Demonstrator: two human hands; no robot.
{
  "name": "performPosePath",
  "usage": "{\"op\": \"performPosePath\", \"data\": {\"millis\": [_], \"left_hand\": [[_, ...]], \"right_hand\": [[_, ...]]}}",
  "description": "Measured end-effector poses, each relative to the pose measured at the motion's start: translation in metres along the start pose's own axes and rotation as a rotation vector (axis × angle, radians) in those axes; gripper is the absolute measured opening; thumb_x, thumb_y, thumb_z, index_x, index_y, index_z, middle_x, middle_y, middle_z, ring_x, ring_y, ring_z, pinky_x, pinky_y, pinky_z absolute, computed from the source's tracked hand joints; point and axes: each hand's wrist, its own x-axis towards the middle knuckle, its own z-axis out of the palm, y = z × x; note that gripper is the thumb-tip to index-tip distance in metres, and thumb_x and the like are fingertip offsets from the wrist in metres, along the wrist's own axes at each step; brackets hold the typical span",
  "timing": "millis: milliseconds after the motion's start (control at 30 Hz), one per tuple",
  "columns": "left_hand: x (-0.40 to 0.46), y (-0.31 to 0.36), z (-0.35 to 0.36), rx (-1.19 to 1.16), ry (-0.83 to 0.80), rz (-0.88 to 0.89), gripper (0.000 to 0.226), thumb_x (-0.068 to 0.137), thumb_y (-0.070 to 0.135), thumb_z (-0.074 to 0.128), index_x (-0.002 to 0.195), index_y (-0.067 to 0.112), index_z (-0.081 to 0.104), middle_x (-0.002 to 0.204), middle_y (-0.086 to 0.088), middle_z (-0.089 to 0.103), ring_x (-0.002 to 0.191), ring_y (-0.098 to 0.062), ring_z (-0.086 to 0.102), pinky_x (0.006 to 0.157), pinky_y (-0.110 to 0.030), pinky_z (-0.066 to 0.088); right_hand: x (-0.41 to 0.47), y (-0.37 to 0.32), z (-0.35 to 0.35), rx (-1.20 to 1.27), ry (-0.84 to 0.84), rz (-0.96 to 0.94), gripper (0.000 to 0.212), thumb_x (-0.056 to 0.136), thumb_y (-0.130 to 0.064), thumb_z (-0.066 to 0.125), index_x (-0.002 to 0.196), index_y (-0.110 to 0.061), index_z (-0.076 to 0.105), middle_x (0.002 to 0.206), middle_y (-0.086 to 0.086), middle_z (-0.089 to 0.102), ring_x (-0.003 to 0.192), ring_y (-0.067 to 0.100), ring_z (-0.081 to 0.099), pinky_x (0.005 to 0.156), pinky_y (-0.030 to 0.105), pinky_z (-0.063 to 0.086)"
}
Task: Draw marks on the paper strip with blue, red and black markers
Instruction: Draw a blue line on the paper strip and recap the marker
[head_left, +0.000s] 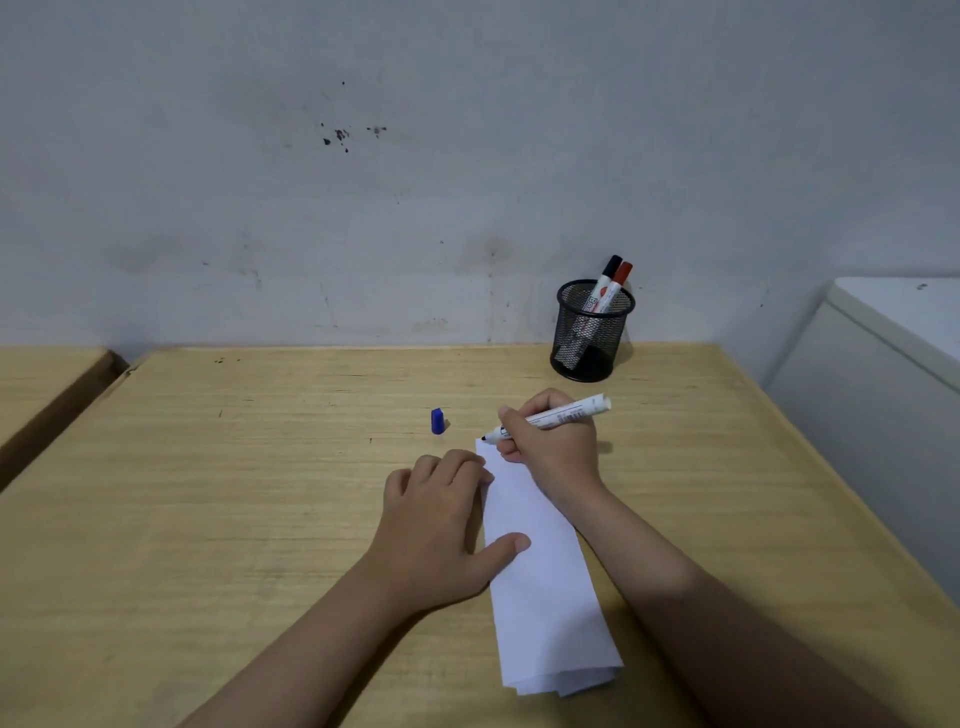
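A white folded paper strip (545, 587) lies lengthwise on the wooden table (260, 493). My right hand (556, 447) grips an uncapped white marker (566, 414), its dark tip at the strip's far left corner. My left hand (441, 525) rests flat, fingers and thumb pressing the strip's left edge. The blue cap (438, 421) lies on the table just left of the tip. A black-capped marker (608, 278) and a red-capped marker (620, 283) stand in a black mesh cup (589, 338). No marks show on the visible paper.
The mesh cup stands at the table's back edge against a stained wall. A second wooden table (41, 384) adjoins on the left with a gap between. A white cabinet (883, 364) stands to the right of the table.
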Motion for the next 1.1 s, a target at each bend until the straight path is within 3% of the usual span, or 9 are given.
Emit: {"op": "performPosePath", "data": {"millis": [300, 433, 633, 767, 967, 1100], "left_hand": [[0.001, 0.0, -0.001, 0.125, -0.019, 0.056, 0.058, 0.075, 0.073, 0.033, 0.104, 0.025, 0.047, 0.122, 0.014, 0.047, 0.101, -0.014, 0.046, 0.084, -0.032, 0.018], [0.003, 0.001, -0.003, 0.139, -0.031, 0.059, 0.059, 0.075, 0.073, 0.032, 0.105, 0.025, 0.048, 0.119, 0.014, 0.048, 0.1, -0.015, 0.046, 0.084, -0.032, 0.018], [0.004, 0.001, -0.004, 0.149, -0.059, 0.05, 0.062, 0.074, 0.075, 0.03, 0.109, 0.026, 0.046, 0.122, 0.015, 0.046, 0.104, -0.014, 0.044, 0.085, -0.031, 0.015], [0.004, 0.002, -0.004, 0.141, -0.048, 0.048, 0.062, 0.074, 0.075, 0.031, 0.108, 0.025, 0.047, 0.121, 0.013, 0.048, 0.103, -0.015, 0.046, 0.087, -0.033, 0.019], [0.004, 0.002, -0.004, 0.13, -0.033, 0.052, 0.062, 0.073, 0.074, 0.033, 0.108, 0.025, 0.048, 0.119, 0.012, 0.049, 0.102, -0.016, 0.046, 0.086, -0.032, 0.017], [0.005, 0.001, -0.002, 0.13, -0.021, 0.064, 0.063, 0.073, 0.074, 0.035, 0.108, 0.024, 0.05, 0.118, 0.01, 0.05, 0.104, -0.016, 0.048, 0.087, -0.032, 0.017]], "right_hand": [[0.01, 0.008, 0.002, -0.035, -0.052, -0.088, 0.031, 0.078, -0.011, 0.073, 0.062, -0.011, 0.047, 0.056, 0.016, 0.065, 0.05, 0.023, 0.069, 0.049, 0.032, 0.055], [0.014, 0.011, 0.002, -0.044, -0.08, -0.094, 0.031, 0.079, -0.011, 0.073, 0.062, -0.011, 0.047, 0.05, 0.008, 0.065, 0.049, 0.022, 0.067, 0.049, 0.032, 0.055], [0.015, 0.012, 0.002, -0.082, -0.078, -0.103, 0.03, 0.08, -0.012, 0.072, 0.062, -0.013, 0.048, 0.051, 0.002, 0.066, 0.05, 0.02, 0.068, 0.049, 0.031, 0.056], [0.017, 0.012, 0.002, -0.106, -0.091, -0.079, 0.031, 0.079, -0.009, 0.07, 0.06, -0.015, 0.047, 0.054, 0.005, 0.066, 0.051, 0.02, 0.068, 0.053, 0.037, 0.058], [0.019, 0.01, 0.001, -0.075, -0.119, -0.039, 0.031, 0.073, 0.002, 0.064, 0.057, -0.012, 0.041, 0.053, 0.012, 0.057, 0.041, 0.02, 0.057, 0.045, 0.028, 0.046], [0.018, 0.012, 0.001, -0.057, -0.104, -0.061, 0.033, 0.074, 0.0, 0.066, 0.056, -0.016, 0.044, 0.051, 0.008, 0.059, 0.042, 0.02, 0.06, 0.047, 0.031, 0.049]]}}
